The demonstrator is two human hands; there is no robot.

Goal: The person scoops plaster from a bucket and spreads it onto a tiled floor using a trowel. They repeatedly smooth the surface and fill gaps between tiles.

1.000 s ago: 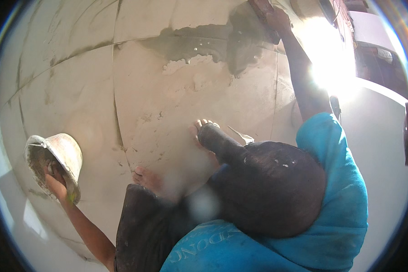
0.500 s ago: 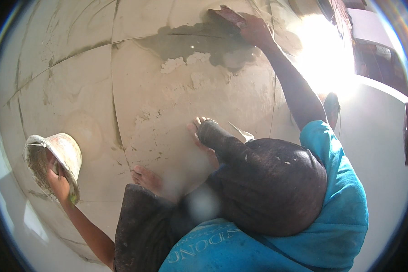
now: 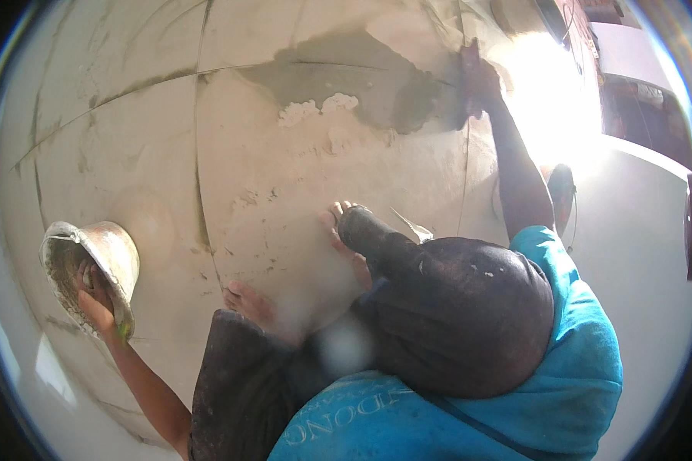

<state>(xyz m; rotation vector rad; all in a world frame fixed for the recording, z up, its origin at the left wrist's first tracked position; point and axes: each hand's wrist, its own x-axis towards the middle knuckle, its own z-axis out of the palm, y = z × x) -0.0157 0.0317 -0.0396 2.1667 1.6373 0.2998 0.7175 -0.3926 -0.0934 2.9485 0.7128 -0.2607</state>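
Flat tool (image 3: 467, 77), far right, at edge of wet patch (image 3: 323, 73), right hand (image 3: 487, 84) gripping it; left hand (image 3: 92, 298) inside bucket (image 3: 118, 253), left, grip unclear; tiled floor (image 3: 254, 154) spans between.

Place: an indoor site under floor finishing; whether home or business, you cannot tell. Underfoot, you have large beige rectangular floor tiles (image 3: 277, 157) with narrow dark joints (image 3: 199, 177). Across them: a wet grey-green smear of paste (image 3: 331, 77), with pale irregular crusts (image 3: 296, 113) at its lower edge. At your left: a whitish, paste-caked round bucket (image 3: 121, 250). At your right: a smooth white wall-like surface (image 3: 630, 261).
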